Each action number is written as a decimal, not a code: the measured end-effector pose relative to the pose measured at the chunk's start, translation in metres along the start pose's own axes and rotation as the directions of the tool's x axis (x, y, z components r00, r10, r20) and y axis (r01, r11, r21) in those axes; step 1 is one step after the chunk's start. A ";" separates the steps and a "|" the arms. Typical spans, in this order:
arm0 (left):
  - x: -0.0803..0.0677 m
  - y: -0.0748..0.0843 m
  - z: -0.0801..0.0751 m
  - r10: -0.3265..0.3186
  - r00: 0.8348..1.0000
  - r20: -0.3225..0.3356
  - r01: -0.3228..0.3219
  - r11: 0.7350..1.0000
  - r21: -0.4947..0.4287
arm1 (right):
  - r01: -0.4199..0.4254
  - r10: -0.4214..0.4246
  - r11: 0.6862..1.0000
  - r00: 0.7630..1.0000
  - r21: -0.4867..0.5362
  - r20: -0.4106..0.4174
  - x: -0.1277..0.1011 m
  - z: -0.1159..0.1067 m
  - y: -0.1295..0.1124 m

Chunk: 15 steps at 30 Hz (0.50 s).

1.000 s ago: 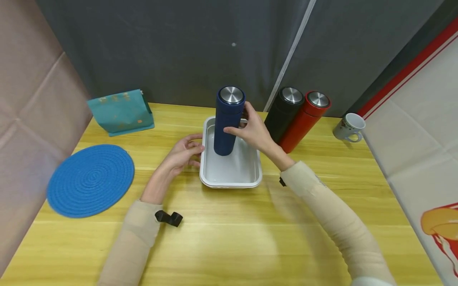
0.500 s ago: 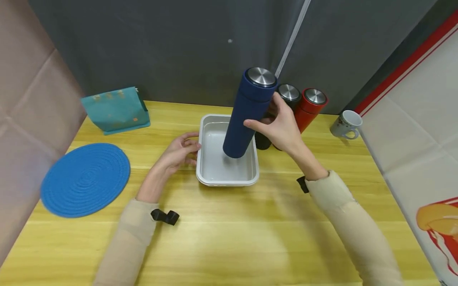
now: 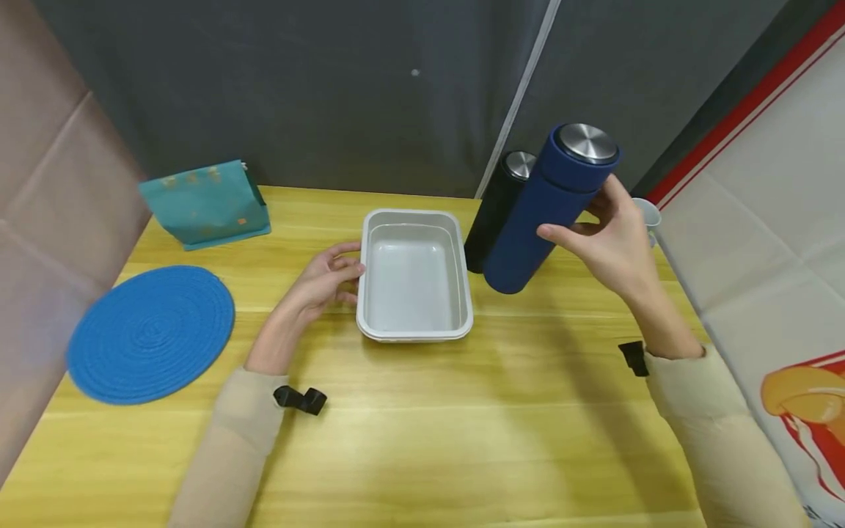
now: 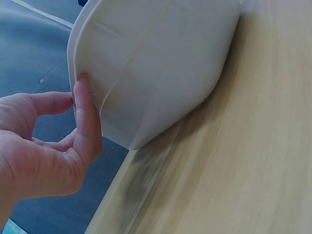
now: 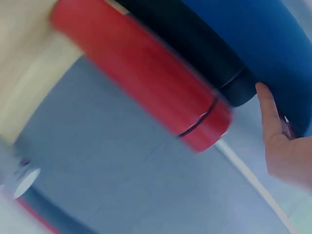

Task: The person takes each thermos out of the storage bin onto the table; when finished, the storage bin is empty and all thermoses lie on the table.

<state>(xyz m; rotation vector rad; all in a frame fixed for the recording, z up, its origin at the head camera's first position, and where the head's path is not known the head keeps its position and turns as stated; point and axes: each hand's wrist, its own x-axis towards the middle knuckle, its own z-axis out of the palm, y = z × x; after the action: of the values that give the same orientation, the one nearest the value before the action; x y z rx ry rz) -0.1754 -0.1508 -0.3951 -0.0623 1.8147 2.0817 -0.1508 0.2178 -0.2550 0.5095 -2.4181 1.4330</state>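
My right hand (image 3: 615, 248) grips a dark blue thermos flask (image 3: 544, 216) with a steel-topped lid, held tilted to the right of the tray. In the head view the flask overlaps a black thermos flask (image 3: 491, 220) and hides a red one. The right wrist view shows the red thermos flask (image 5: 141, 73) beside the black one, with the blue flask behind my fingers. At the left side of a deep, pale rectangular tray (image 3: 414, 334), my left hand (image 3: 322, 279) pinches the rim between thumb and fingers. The left wrist view shows the tray's outer wall (image 4: 161, 63).
A round blue woven placemat (image 3: 152, 334) lies at the left of the wooden table (image 3: 409, 433). Behind it stands a teal paper bag (image 3: 207, 205). A patterned mug (image 3: 647, 213) sits at the back right, partly hidden by my right hand. A dark grey wall (image 3: 297, 95) bounds the back.
My right hand has lifted the blue thermos flask out of the tray and carried it right, tilting it, across the black and red flasks. The left hand has stayed at the tray's rim.
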 end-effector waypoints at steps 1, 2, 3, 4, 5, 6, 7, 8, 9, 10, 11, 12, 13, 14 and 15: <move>0.000 0.000 0.000 -0.001 1.000 0.001 0.001 1.000 0.001 | -0.007 0.007 1.000 1.000 -0.011 -0.007 -0.003 -0.004 0.005; 0.001 0.000 0.000 -0.002 1.000 0.000 0.002 1.000 0.000 | -0.017 0.017 1.000 1.000 -0.024 -0.015 -0.006 -0.009 0.012; 0.001 0.000 0.001 -0.004 1.000 -0.001 0.004 1.000 -0.001 | -0.026 0.025 0.999 0.999 -0.034 -0.024 -0.009 -0.012 0.018; 0.001 0.000 0.001 -0.006 1.000 -0.004 0.006 1.000 -0.001 | -0.037 0.035 0.998 0.999 -0.045 -0.037 -0.012 -0.016 0.024; 0.001 0.000 0.001 -0.008 1.000 -0.005 0.008 1.000 0.001 | -0.048 0.045 0.997 0.998 -0.053 -0.052 -0.014 -0.019 0.031; 0.002 0.000 0.002 -0.011 1.000 -0.006 0.011 1.000 0.002 | -0.059 0.055 0.996 0.996 -0.062 -0.071 -0.017 -0.022 0.038; 0.002 0.001 0.002 -0.012 1.000 -0.006 0.012 1.000 0.001 | -0.070 0.064 0.995 0.994 -0.072 -0.092 -0.019 -0.026 0.045; 0.002 0.001 0.002 -0.014 1.000 -0.008 0.014 1.000 0.000 | -0.080 0.071 0.994 0.991 -0.080 -0.112 -0.021 -0.029 0.051; 0.002 0.001 0.002 -0.014 1.000 -0.010 0.014 1.000 0.000 | -0.090 0.079 0.993 0.988 -0.082 -0.130 -0.022 -0.032 0.057; 0.002 0.001 0.002 -0.013 1.000 -0.009 0.013 1.000 -0.002 | -0.102 0.089 0.991 0.985 -0.084 -0.147 -0.022 -0.035 0.063; 0.002 0.001 0.002 -0.012 1.000 -0.009 0.012 1.000 -0.003 | -0.113 0.098 0.990 0.982 -0.087 -0.159 -0.022 -0.038 0.069; 0.002 0.001 0.002 -0.010 1.000 -0.009 0.010 1.000 -0.004 | -0.128 0.111 0.988 0.979 -0.089 -0.169 -0.021 -0.040 0.074; 0.002 0.001 0.002 -0.009 1.000 -0.010 0.009 1.000 -0.007 | -0.144 0.126 0.985 0.976 -0.092 -0.175 -0.020 -0.043 0.078; 0.002 0.001 0.002 -0.009 1.000 -0.010 0.009 1.000 -0.008 | -0.163 0.144 0.982 0.973 -0.095 -0.181 -0.019 -0.044 0.083; 0.001 0.001 0.002 -0.008 1.000 -0.010 0.008 1.000 -0.010 | -0.186 0.165 0.978 0.969 -0.097 -0.186 -0.018 -0.046 0.087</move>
<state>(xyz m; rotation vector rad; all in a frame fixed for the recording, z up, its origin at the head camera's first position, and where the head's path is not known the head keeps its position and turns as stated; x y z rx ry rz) -0.1766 -0.1483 -0.3937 -0.0830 1.8072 2.0887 -0.1701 0.3000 -0.3088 0.1368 -2.4318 1.3346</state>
